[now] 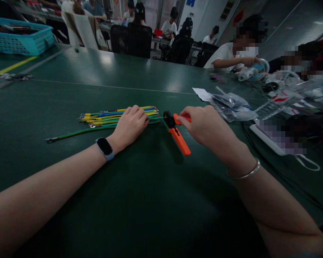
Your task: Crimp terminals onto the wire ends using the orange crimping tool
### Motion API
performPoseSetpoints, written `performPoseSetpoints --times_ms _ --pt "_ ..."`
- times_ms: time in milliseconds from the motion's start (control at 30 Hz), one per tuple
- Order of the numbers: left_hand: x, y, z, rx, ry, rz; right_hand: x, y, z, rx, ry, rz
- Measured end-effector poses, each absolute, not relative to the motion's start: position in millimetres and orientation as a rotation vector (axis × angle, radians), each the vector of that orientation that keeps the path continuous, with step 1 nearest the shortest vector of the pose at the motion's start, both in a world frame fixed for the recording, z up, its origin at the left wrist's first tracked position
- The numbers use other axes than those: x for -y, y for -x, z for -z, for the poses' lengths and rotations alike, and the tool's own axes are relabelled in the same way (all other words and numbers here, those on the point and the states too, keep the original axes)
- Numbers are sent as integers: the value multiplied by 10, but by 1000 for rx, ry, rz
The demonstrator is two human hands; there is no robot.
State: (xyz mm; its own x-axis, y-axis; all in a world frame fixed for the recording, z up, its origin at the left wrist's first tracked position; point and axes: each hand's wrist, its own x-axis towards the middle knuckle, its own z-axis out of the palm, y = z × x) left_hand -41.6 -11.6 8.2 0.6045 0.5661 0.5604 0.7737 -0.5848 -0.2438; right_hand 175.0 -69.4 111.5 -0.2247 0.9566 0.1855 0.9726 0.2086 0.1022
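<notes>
My left hand, with a watch at the wrist, rests closed over a bundle of green, yellow and blue wires on the table. One green-yellow wire with a metal lug reaches out to the left under that hand. A thin green wire end runs from the hand to the black head of an orange-handled crimping tool. My right hand grips the tool's upper handle between thumb and fingers, while the lower handle stands apart from it. Whether the wire end sits inside the jaws is too small to tell.
Clear plastic bags and a white pouch-like item lie to the right, beside a black cable. A blue basket stands at the far left. People sit behind the green table, one handling a small fan.
</notes>
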Motion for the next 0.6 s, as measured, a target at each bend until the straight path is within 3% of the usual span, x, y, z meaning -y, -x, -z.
performPoseSetpoints --times_ms 600 --pt "136 395 -95 1096 2368 577 765 -1656 -1109 2433 1908 401"
